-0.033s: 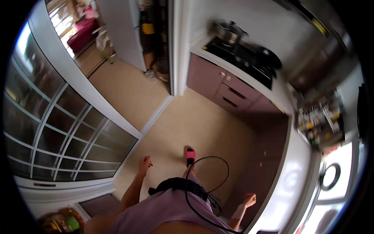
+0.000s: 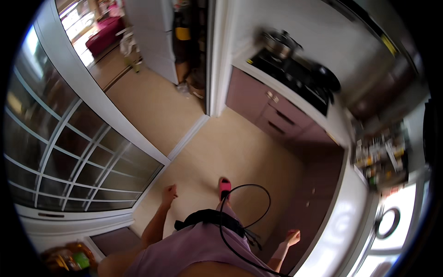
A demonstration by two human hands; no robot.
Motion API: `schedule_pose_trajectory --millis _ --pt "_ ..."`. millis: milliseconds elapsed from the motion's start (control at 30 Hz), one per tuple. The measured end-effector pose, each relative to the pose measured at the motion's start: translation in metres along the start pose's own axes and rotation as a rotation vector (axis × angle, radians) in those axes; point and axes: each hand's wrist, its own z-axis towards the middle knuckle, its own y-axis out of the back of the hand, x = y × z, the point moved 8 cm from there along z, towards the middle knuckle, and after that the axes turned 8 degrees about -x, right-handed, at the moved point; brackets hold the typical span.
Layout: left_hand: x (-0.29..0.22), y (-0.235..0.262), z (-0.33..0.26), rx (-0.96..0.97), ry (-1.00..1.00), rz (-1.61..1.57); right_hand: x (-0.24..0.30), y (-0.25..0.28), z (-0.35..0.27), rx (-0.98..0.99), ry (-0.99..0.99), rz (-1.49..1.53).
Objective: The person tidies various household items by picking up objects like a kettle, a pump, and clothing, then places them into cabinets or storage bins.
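My left hand (image 2: 170,195) hangs over the beige floor, near the lower corner of the white-framed glass sliding door (image 2: 87,152). Its fingers are loosely curled and nothing shows in them. On the other side of my body, my right hand (image 2: 292,237) is curled into a loose fist beside the mauve lower cabinets (image 2: 318,184), apart from them. No object can be seen in it. A black cable (image 2: 269,203) loops in front of me from the black belt (image 2: 207,216) at my waist. One foot in a pink slipper (image 2: 224,184) is forward on the floor.
Ahead on the right, a lidded steel pot (image 2: 279,45) and a black pan (image 2: 326,77) stand on the black gas hob (image 2: 288,74). A white counter (image 2: 334,217) runs along my right. The doorway's metal floor track (image 2: 189,137) lies ahead to the left.
The view has shifted slightly, so the hob and doorway sit a little lower and further right. Both hands keep nearly the same pose.
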Motion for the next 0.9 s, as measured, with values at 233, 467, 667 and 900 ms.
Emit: schedule_pose_trajectory --millis 233,467,667,900 --pt "-0.054 0.027 0.112 -0.330 0.088 0.189 0.159 -0.409 -0.004 0.536 0.316 -0.155" --pt "-0.074 0.034 0.282 -0.453 0.195 0.205 0.309 -0.752 -0.190 1.005 0.478 -0.171" --pt "-0.122 0.059 0.466 -0.430 0.313 0.043 0.241 -0.888 -0.287 1.114 0.245 -0.258" --pt "-0.231 0.188 0.659 -0.553 0.180 -0.097 0.158 -0.984 -0.344 1.100 0.174 -0.713"
